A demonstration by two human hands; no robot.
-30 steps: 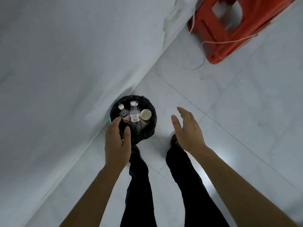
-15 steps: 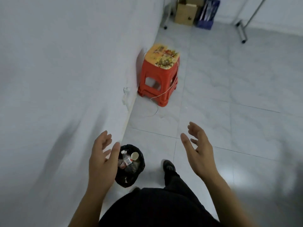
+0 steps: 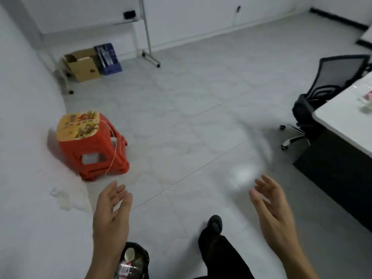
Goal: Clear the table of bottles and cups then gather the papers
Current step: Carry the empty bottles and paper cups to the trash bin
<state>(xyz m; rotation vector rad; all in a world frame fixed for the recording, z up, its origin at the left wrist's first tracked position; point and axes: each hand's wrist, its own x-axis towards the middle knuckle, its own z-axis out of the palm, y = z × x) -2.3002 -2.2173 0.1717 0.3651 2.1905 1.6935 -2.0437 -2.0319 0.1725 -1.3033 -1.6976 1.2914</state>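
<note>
A black bin (image 3: 144,256) stands on the floor at the bottom edge, partly hidden by my left forearm. Inside it lie a paper cup (image 3: 129,255) and a clear bottle (image 3: 125,268) with a red label. My left hand (image 3: 111,214) hovers above the bin, fingers relaxed and holding nothing. My right hand (image 3: 271,208) is raised over the floor to the right, also open and holding nothing. The white table (image 3: 342,121) shows at the right edge, with a blurred clear item (image 3: 367,99) on it.
A red plastic stool (image 3: 92,146) with a white cord stands by the left wall. A black office chair (image 3: 322,93) sits beside the table. A cardboard box (image 3: 82,65), a blue box (image 3: 107,58) and a metal stand (image 3: 149,47) are at the back wall.
The view has swung up and to the right, away from the bin toward the room and table. Both hands stay open and have risen with it.
</note>
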